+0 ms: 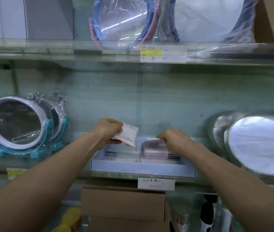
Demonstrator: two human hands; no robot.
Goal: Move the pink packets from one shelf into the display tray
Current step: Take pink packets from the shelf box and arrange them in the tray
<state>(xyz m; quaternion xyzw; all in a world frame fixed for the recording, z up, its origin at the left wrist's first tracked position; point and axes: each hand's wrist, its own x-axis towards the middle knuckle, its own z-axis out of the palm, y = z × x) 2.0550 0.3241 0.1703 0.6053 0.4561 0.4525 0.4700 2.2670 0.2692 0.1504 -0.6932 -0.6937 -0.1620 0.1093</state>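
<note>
The person is in the placing step: the left hand (pixel 108 129) is gripping a single pink packet (pixel 129 135), fingers curled round its near edge, and is holding it tilted in the air just above the rear left part of the display tray (pixel 143 169). The packet is not touching anything in the tray.

Inside the tray, packets are lying in two columns. The left stack (pixel 121 153) is sitting lower, directly under the raised packet. The right stack (pixel 156 151) is standing higher, and the right hand (pixel 174 139) is bearing down on its rear top edge with fingers curled, apparently pinching the uppermost packet (motion blur is hiding whether it is squaring the pile or lifting one).

To the left of the tray a round mirror on a teal stand (pixel 17 124) is sitting in plastic wrap; to the right of it a tilted round mirror (pixel 258 144) is leaning near the right forearm. Just below the tray's front wall a handwritten label (pixel 156 183) is hanging, with a cardboard box (pixel 123 203) beneath.

The next move is probably calling for lowering the held packet flat onto the left stack, edges lined up, then letting go without dragging the slippery wrappers out of line.
</note>
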